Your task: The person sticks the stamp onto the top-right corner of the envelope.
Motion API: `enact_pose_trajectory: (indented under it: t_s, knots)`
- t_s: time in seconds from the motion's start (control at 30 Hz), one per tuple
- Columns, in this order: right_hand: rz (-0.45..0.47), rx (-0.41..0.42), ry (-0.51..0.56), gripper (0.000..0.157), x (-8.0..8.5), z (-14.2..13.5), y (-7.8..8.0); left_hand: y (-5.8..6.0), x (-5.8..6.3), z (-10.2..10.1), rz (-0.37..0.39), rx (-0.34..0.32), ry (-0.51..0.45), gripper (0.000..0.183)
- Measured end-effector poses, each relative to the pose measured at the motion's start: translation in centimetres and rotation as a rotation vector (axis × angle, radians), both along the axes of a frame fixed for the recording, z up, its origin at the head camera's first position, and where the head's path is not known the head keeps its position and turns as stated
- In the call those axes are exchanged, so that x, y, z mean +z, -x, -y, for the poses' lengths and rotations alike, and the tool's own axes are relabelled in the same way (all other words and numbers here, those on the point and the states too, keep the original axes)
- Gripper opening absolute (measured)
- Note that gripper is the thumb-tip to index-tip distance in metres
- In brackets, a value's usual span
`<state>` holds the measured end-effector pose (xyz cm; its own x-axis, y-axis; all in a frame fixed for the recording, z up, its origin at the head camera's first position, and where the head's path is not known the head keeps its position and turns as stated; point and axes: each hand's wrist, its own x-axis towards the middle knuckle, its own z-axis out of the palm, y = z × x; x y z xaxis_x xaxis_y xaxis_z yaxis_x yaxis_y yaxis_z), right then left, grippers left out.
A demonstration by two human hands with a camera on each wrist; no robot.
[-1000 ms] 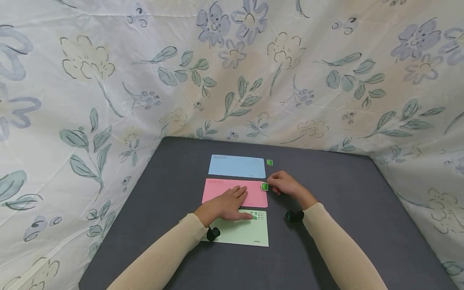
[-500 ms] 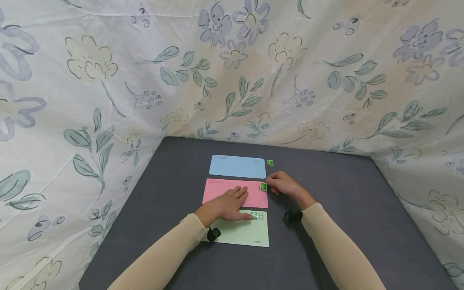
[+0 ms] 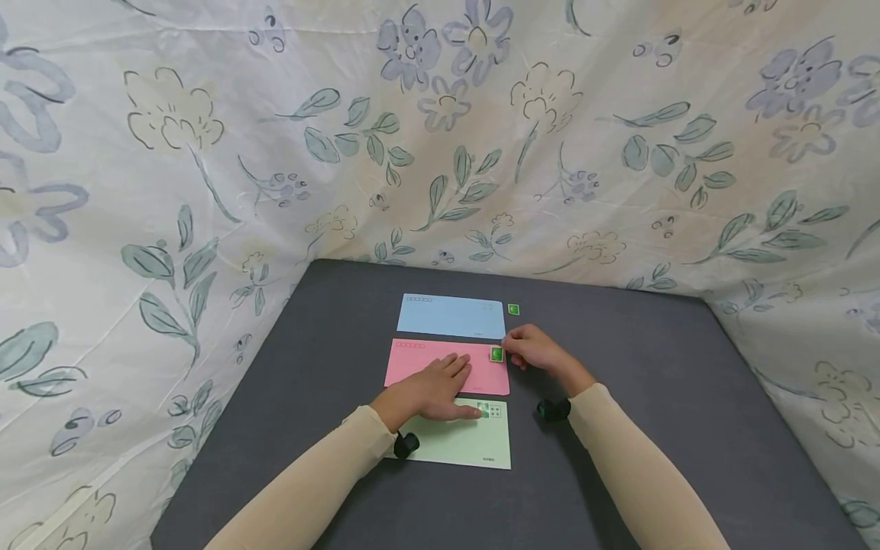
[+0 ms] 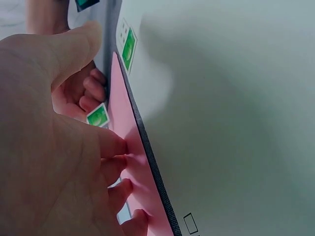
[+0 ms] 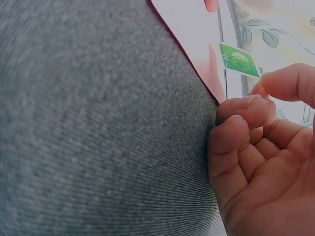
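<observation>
My right hand [image 3: 539,351] pinches a green stamp [image 5: 239,60] by its edge between thumb and forefinger. In the head view the stamp shows over the upper right corner of a pink envelope [image 3: 412,367]; the right wrist view shows it tilted above the paper. Fingers spread, my left hand [image 3: 436,388] lies across the pink envelope. Its thumb reaches over a pale green envelope [image 3: 461,443], beside the green stamp [image 4: 129,50] in that envelope's upper right corner.
A blue envelope [image 3: 450,315] lies beyond the pink one. Just right of it is a loose green stamp [image 3: 513,309] on the dark grey table [image 3: 632,367]. Floral fabric [image 3: 440,153] hangs behind and at the sides.
My right hand has moved slightly left, bringing the pinched stamp further in over the pink envelope's right corner. My left hand has stayed in place.
</observation>
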<state>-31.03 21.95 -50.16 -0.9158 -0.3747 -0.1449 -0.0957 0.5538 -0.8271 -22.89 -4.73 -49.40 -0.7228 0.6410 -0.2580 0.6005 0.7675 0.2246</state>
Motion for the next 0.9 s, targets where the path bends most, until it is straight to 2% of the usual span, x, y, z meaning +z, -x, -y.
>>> enact_pose_trajectory:
  t_s: [0.9]
  knots:
    - [-0.013,0.027,-0.002,0.03,-0.13,0.68,0.57,0.07,0.33,0.02,0.012,-0.001,0.008,0.102]
